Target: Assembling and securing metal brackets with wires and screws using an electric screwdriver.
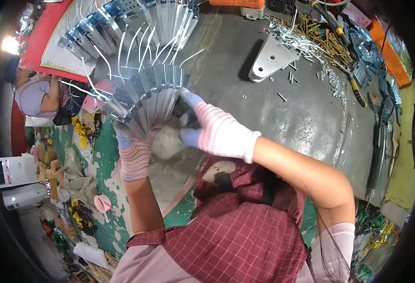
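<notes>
A curved row of shiny metal brackets (153, 87) is held between my two gloved hands, at the near left edge of the grey table. Thin white wires (146, 42) stick up from the pieces. At the row's left end, my left hand (134, 153) in a striped glove is closed on the brackets from the near side; its fingertips are partly hidden by the metal. My right hand (219, 127), in a matching glove, grips the right end, with the thumb apart from the fingers. Just beyond lies a second fanned row of similar brackets (106, 30).
Right of my hands on the grey table (283, 127) lie a triangular metal plate (271, 59), loose screws (306, 33) and small nuts (335, 85). Tools and an orange bin (391, 49) line the right edge. Another person (37, 96) sits at the far left.
</notes>
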Tool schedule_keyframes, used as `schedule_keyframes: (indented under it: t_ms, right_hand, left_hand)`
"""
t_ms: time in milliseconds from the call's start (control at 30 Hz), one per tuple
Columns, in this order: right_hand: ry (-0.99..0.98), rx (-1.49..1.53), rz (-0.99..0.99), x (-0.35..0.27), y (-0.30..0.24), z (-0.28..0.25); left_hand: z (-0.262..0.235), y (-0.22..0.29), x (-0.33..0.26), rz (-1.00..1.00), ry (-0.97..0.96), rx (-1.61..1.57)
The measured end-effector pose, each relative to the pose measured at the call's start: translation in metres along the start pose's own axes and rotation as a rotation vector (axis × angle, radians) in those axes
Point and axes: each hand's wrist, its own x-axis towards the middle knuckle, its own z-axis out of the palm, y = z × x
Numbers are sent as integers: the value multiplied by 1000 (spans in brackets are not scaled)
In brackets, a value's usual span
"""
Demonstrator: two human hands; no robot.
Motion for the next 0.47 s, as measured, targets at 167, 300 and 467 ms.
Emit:
schedule_keyframes:
  t_ms: [167,300,467]
  right_hand:
    - [75,-29,4,12,-6,22]
    - [61,-48,-22,9,-3,22]
    - [70,-136,-52,-5,-23,20]
  left_hand:
    - [-1,-1,1,23,41,-88]
    - [1,1,-2,38,26,-57]
    - [0,3,-8,-18,100,68]
